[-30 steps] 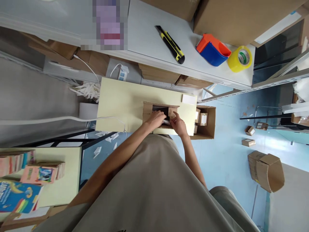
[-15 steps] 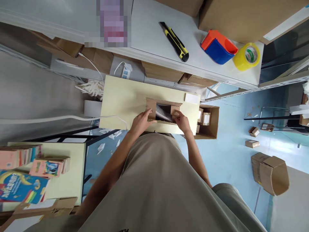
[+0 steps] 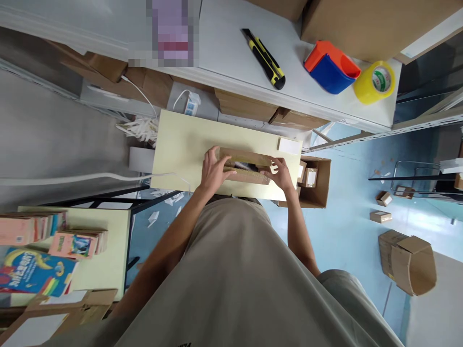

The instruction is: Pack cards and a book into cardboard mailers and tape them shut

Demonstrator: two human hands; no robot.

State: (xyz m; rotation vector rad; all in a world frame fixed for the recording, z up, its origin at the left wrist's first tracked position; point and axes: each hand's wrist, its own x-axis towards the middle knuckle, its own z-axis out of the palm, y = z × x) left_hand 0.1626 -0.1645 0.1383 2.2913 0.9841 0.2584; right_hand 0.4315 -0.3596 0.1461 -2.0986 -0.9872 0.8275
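A small cardboard box (image 3: 249, 178) lies on the pale yellow table in front of me, its long flaps folded partly inward. Something dark and greyish shows through the gap between the flaps; I cannot make out what it is. My left hand (image 3: 212, 171) grips the box's left end, fingers on the far flap and thumb on the near one. At the right end, my right hand (image 3: 281, 174) holds the flaps in the same way, thumb near the gap. A white card or label stack (image 3: 288, 145) rests beyond my right hand.
On the grey shelf (image 3: 220, 43) ahead lie a box cutter (image 3: 265, 60), a red-and-blue tape dispenser (image 3: 331, 67) and a yellow tape roll (image 3: 374, 83). An open carton (image 3: 321, 193) with small boxes stands right of the table (image 3: 181, 144). Books (image 3: 74, 245) are at lower left.
Both long flaps have come inward over the opening, so less of the contents shows. My hands have moved from the short end flaps to grip the long flaps at both ends.
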